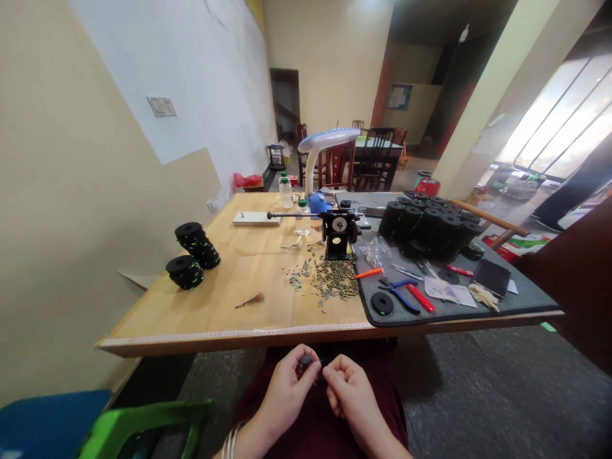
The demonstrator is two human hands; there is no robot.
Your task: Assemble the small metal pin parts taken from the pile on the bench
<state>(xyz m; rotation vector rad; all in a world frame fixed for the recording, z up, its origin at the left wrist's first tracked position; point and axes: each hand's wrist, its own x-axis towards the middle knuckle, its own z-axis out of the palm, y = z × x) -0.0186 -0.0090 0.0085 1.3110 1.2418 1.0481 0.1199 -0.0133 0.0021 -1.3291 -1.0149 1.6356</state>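
Note:
Over my lap, just short of the table's front edge, my left hand (292,384) is closed round a small dark object (305,361). Its kind is too small and too covered to tell. Close beside it, my right hand (348,385) is closed in a pinch, thumb against forefinger. What those fingertips hold, if anything, is too fine to make out. On the table beyond lies a spread of small metallic pieces (337,278), with coloured bits (299,275) to their left. A black hand-cranked winding device with a dial (336,234) stands behind them.
Black spool stacks stand at the left (194,245) and, in a large group, at the right (430,220). Blue-handled pliers (404,296), a black disc (382,303) and a red-handled tool (421,298) lie on the grey mat (449,309). Behind is a desk lamp (329,138).

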